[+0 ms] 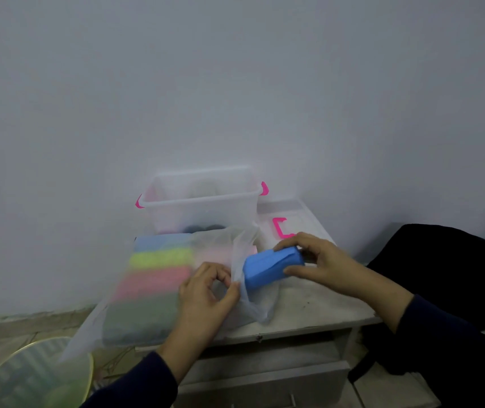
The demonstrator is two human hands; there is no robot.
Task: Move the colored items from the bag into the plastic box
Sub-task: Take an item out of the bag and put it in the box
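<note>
A translucent white bag (152, 290) lies on the small table, with blue, yellow, pink and green items showing dimly through it. My left hand (208, 293) pinches the bag's open edge. My right hand (314, 263) grips a blue block (270, 267), which sits half out of the bag's mouth. Behind the bag stands the clear plastic box (203, 198) with pink handles; a couple of dark round shapes show at its bottom.
The box's lid (282, 222) with a pink clip lies to the right of the box. The table (309, 313) has drawers below. A dark chair or bag (441, 275) is at the right, and a round glass-topped object (29, 375) at the lower left.
</note>
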